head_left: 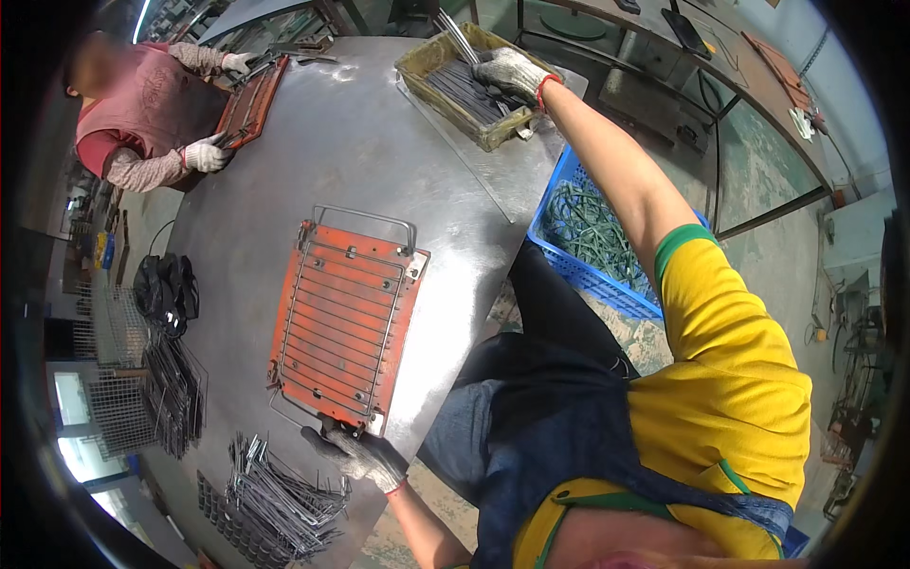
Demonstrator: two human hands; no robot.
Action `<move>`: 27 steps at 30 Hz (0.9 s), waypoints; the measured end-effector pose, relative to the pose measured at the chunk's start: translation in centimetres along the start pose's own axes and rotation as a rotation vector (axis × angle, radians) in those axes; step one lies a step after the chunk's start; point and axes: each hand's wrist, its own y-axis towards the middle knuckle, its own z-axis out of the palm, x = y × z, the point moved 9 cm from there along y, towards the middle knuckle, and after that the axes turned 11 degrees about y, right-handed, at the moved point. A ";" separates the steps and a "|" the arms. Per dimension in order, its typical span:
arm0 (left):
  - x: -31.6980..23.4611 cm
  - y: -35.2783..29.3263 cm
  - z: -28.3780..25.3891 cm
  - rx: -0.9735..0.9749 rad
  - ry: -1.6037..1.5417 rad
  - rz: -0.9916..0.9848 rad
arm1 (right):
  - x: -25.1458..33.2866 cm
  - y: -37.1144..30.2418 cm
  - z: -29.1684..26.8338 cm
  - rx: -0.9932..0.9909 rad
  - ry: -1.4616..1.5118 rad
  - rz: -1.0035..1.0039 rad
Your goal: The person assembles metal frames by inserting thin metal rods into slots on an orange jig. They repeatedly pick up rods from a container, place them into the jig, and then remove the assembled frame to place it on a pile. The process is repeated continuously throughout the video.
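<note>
My right hand (512, 76), in a pale knit glove with a red cuff, is closed round a bundle of thin metal rods (460, 38) over a yellowed bin (488, 140). More dark rods lie inside this bin. On the metal table, an orange-red jig plate (332, 327) carries a wire rack (365, 221) with several crosswise rods and bent wire loops at its ends. My left hand (365, 457), gloved with dark fingertips, is at the near end of the plate, its fingers round the rack's lower wire loop. The palm side of its grip is hidden.
Bent wire pieces (284, 498) are heaped at the table's near left. A co-worker (152, 123) across the table handles another orange plate (254, 104). A blue crate (607, 296) of green straps stands by my right side. A long thin rod (464, 161) lies beside the bin.
</note>
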 end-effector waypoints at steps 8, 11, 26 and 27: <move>0.2 -1.1 1.2 -0.078 -0.250 -0.155 | 2.3 0.0 -3.6 -0.189 -0.042 0.068; 0.5 -0.4 0.4 -0.065 -0.037 -0.109 | 5.3 -3.2 -1.4 0.114 0.860 0.008; -17.8 -3.8 6.8 0.410 0.159 0.230 | 18.1 -32.8 22.5 0.911 0.325 -0.032; -17.6 -4.0 8.5 0.501 0.155 0.258 | 17.3 -33.6 23.9 0.973 0.173 -0.018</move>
